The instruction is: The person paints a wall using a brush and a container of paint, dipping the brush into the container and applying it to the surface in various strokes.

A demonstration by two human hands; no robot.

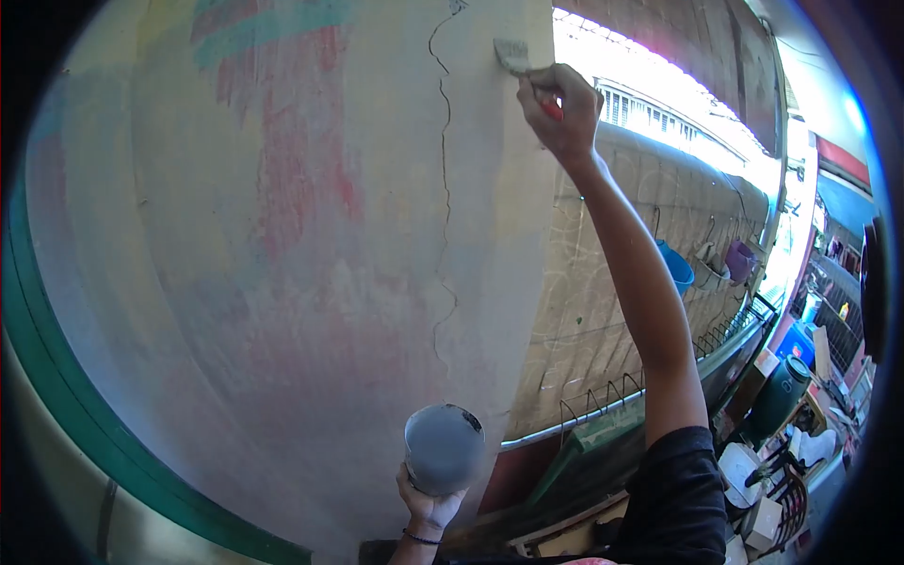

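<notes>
My right hand point(563, 105) is raised high, its fingers wrapped round the handle of a paintbrush point(512, 56). The bristles lie at the wall point(377, 188) near its right edge, and a bit of red shows in my palm. Low in the middle, my left hand point(429, 497) grips a round paint can point(444, 450) from below, with a dark bracelet on that wrist. Grey fills the can's round opening, and a dark smear marks its rim. The wall has patches of pink, teal, yellow and grey, and a long crack point(446, 179) runs down it.
To the right of the wall hangs a tan patterned sheet point(593, 282) beside a bright opening. A blue bucket point(674, 266) and a purple container point(740, 262) hang there. Farther right stand a green drum point(782, 395) and clutter. A green border point(75, 414) curves along the left.
</notes>
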